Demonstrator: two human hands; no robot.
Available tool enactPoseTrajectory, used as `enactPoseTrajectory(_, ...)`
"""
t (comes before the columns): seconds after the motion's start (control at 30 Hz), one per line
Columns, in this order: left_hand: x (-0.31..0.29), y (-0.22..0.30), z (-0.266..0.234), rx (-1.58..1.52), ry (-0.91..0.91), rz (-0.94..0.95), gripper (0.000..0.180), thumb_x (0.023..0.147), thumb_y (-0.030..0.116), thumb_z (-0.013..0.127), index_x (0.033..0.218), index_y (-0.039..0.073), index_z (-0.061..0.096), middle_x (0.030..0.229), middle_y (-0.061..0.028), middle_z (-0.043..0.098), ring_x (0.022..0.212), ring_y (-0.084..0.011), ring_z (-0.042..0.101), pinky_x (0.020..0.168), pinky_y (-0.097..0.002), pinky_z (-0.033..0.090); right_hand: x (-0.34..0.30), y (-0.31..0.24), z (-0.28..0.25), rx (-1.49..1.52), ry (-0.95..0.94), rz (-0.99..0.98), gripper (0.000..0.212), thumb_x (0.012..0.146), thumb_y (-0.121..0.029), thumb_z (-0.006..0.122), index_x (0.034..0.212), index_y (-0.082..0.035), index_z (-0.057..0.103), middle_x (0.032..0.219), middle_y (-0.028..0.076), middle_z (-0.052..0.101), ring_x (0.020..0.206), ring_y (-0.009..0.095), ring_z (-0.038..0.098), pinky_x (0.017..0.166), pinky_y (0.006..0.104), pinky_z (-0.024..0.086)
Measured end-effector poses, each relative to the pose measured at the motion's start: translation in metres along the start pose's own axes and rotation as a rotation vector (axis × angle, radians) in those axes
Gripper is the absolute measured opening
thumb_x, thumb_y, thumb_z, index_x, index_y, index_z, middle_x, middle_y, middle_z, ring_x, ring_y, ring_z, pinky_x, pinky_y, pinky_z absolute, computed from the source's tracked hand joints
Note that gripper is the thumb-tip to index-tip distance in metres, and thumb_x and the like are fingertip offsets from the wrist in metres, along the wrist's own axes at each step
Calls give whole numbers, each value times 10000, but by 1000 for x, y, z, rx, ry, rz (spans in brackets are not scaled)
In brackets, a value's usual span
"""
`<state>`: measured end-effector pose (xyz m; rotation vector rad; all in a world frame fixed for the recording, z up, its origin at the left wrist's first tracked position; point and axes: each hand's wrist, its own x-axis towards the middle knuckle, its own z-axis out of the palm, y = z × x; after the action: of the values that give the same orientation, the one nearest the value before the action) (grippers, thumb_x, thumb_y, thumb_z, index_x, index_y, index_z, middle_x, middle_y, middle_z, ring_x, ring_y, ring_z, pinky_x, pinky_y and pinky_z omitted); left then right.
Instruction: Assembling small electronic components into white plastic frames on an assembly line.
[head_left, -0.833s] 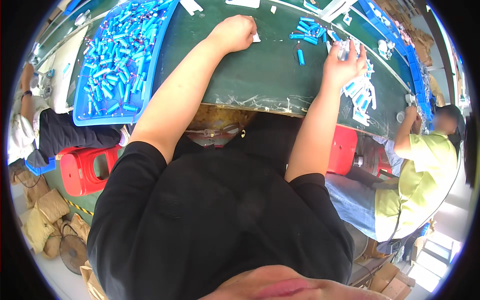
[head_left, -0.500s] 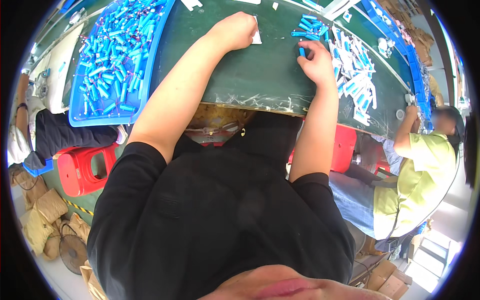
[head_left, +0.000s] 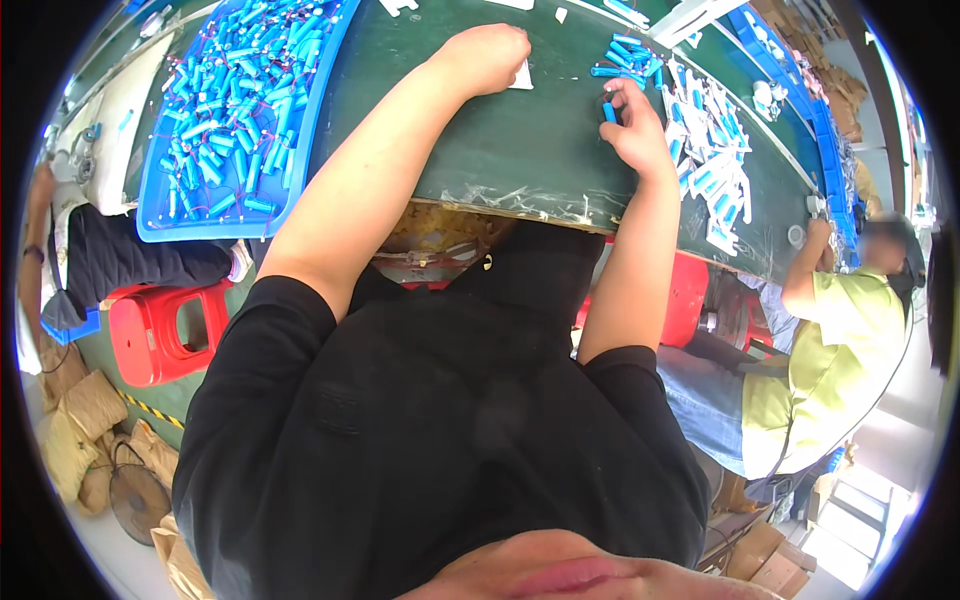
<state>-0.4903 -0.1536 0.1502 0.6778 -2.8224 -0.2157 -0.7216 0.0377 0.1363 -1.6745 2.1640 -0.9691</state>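
Note:
My left hand (head_left: 488, 60) is closed on a white plastic piece (head_left: 524, 76) at the far middle of the green tabletop; its fingers hide most of the piece. Farther right, my right hand (head_left: 640, 128) pinches a small blue cylindrical battery (head_left: 609, 112) between thumb and fingers. Just beyond that hand lies a small heap of loose blue batteries (head_left: 628, 58). A spread of white plastic holders with blue batteries in them (head_left: 715, 165) lies right of the right hand.
A blue tray (head_left: 200, 234) heaped with wired blue batteries stands at left on the green table (head_left: 480, 150). A red stool (head_left: 150, 335) is at lower left. At right sits a co-worker in a yellow-green shirt (head_left: 850, 330). White pieces lie along the far edge.
My left hand has shifted slightly right with the white piece. The right hand still holds the blue battery, now a little nearer me. The whole view has shifted slightly.

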Motion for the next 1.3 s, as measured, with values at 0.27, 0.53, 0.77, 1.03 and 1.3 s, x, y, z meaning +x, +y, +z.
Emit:
enactPoseTrajectory(0.27, 0, 3, 0, 49, 80, 55, 159, 820, -7, 721, 975, 17, 750, 1115, -119, 743, 1032, -356, 742, 847, -467, 628, 3, -12, 4, -75, 17, -15, 394, 839, -42, 761, 1229, -33, 706, 698, -6, 566, 649, 99, 546, 642, 291, 461)
enactPoseTrajectory(0.53, -7, -1, -2, -5, 79, 86, 151, 846, 18, 703, 987, 32, 754, 1109, -107, 734, 1049, -351, 734, 856, -450, 620, 8, -22, 19, -8, 178, 14, 280, 929, -174, 815, 1119, 3, 710, 696, 58, 710, 609, 141, 637, 652, 305, 529)
enactPoseTrajectory(0.77, -6, 10, -3, -59, 56, -63, 194, 826, -31, 702, 1009, 13, 749, 1119, -164, 743, 1069, -385, 731, 863, -474, 621, 13, -2, 25, 93, 242, -27, 236, 944, -140, 802, 1099, 1, 694, 765, 60, 731, 644, 121, 630, 648, 302, 528)
enactPoseTrajectory(1.03, 1, 5, 6, 32, 39, 1, 166, 833, -15, 716, 993, 2, 755, 1127, -168, 735, 1074, -374, 736, 883, -470, 626, 9, -7, 19, 105, 118, -62, 238, 842, -32, 750, 1075, -25, 702, 971, 63, 734, 631, 107, 584, 624, 290, 491)
enactPoseTrajectory(1.3, 9, -15, 19, 2, 151, 55, 145, 914, 95, 693, 1027, 17, 742, 1150, -141, 724, 1084, -357, 723, 924, -465, 606, 3, -17, 8, 187, -86, -175, 345, 765, 32, 780, 1095, -63, 745, 1157, -7, 693, 608, 61, 459, 574, 248, 397)
